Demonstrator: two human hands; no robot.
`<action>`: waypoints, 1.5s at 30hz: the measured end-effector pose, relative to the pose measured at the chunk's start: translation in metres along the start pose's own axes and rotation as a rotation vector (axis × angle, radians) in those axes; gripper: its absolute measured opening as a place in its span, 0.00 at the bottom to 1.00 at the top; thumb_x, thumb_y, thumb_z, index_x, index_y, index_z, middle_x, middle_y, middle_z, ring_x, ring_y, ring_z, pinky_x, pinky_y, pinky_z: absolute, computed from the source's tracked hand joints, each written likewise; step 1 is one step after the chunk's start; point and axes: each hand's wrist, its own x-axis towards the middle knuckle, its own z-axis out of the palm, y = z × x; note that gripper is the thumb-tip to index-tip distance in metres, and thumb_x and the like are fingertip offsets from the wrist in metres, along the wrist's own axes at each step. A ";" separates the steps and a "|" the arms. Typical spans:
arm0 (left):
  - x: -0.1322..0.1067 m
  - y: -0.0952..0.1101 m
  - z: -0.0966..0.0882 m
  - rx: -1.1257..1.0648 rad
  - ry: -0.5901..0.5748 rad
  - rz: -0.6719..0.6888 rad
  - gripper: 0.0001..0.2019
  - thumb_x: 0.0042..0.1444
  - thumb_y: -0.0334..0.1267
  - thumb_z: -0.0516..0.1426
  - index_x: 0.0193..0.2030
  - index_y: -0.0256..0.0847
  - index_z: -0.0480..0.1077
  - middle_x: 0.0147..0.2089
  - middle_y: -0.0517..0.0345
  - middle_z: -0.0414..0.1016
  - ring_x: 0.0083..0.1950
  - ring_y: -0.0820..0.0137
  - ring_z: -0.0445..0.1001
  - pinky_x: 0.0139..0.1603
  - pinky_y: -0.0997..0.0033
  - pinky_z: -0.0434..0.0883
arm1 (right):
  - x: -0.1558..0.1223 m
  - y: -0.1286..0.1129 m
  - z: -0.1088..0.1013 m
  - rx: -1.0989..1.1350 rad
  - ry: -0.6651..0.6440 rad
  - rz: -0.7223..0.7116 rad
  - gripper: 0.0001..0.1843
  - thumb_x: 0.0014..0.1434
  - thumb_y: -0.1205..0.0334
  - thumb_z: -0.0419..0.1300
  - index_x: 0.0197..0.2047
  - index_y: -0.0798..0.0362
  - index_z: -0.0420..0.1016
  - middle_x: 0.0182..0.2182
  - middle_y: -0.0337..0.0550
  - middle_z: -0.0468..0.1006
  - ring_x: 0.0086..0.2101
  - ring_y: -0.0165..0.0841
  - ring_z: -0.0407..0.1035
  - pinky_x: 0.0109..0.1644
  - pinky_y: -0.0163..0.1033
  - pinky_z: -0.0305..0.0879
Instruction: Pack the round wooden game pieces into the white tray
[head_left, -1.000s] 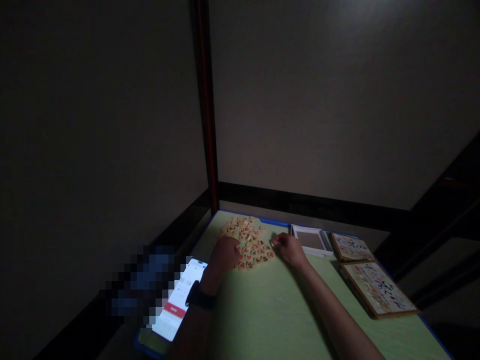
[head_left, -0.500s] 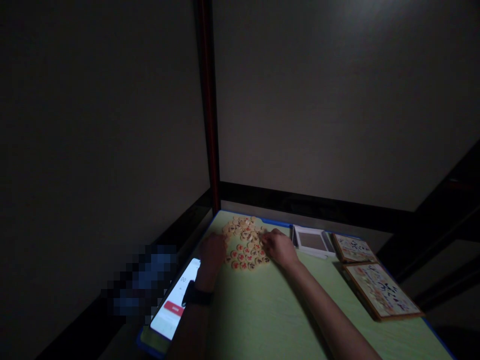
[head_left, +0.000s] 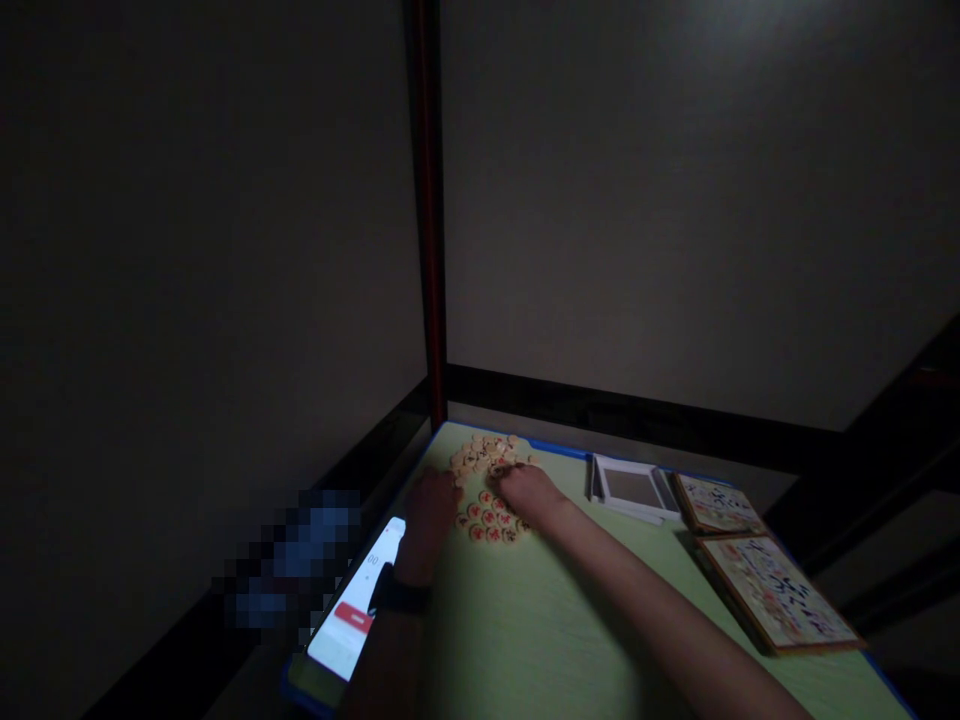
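Bracketing a heap of round game pieces [head_left: 486,468], the hands sit close together but not touching. The left hand [head_left: 432,503] rests at the heap's left edge. The right hand [head_left: 529,490] lies palm down over its right side, fingers on the discs. The light is too dim to tell whether either hand pinches a piece.

The heap lies at the far left corner of the green bench [head_left: 540,630], close to the rim. Handling discs this small and crowded probably goes best with light fingertip pressure. I would slide one at a time, with the left hand as a fence against the edge.

By count:
- two hands
- one dark wristband [head_left: 402,593] on the left wrist
- one lit phone [head_left: 351,612] at near left
- one white tray [head_left: 631,488] to the right
- two printed wooden boards [head_left: 716,503] [head_left: 780,592] further right

The pieces run to several dozen, with red-marked ones nearest. An exact number cannot be read.
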 end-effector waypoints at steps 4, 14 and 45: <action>-0.004 0.004 -0.001 0.028 0.009 -0.041 0.13 0.66 0.38 0.52 0.51 0.38 0.73 0.51 0.46 0.75 0.51 0.62 0.73 0.50 0.67 0.68 | -0.001 0.005 0.000 0.092 0.000 -0.016 0.15 0.58 0.78 0.55 0.43 0.58 0.80 0.42 0.58 0.82 0.44 0.40 0.76 0.46 0.37 0.67; -0.007 0.013 -0.017 -0.005 -0.045 -0.014 0.12 0.64 0.38 0.54 0.51 0.40 0.73 0.54 0.47 0.72 0.53 0.63 0.73 0.51 0.68 0.68 | -0.021 0.084 0.011 0.387 0.155 0.267 0.15 0.54 0.76 0.58 0.43 0.57 0.79 0.34 0.45 0.84 0.36 0.33 0.76 0.37 0.31 0.63; -0.003 0.023 -0.028 -0.075 -0.139 0.020 0.10 0.61 0.26 0.51 0.43 0.31 0.73 0.47 0.40 0.76 0.51 0.62 0.75 0.51 0.68 0.67 | -0.005 0.087 0.032 0.497 0.253 0.236 0.16 0.49 0.78 0.57 0.34 0.54 0.83 0.32 0.43 0.84 0.36 0.35 0.77 0.41 0.32 0.65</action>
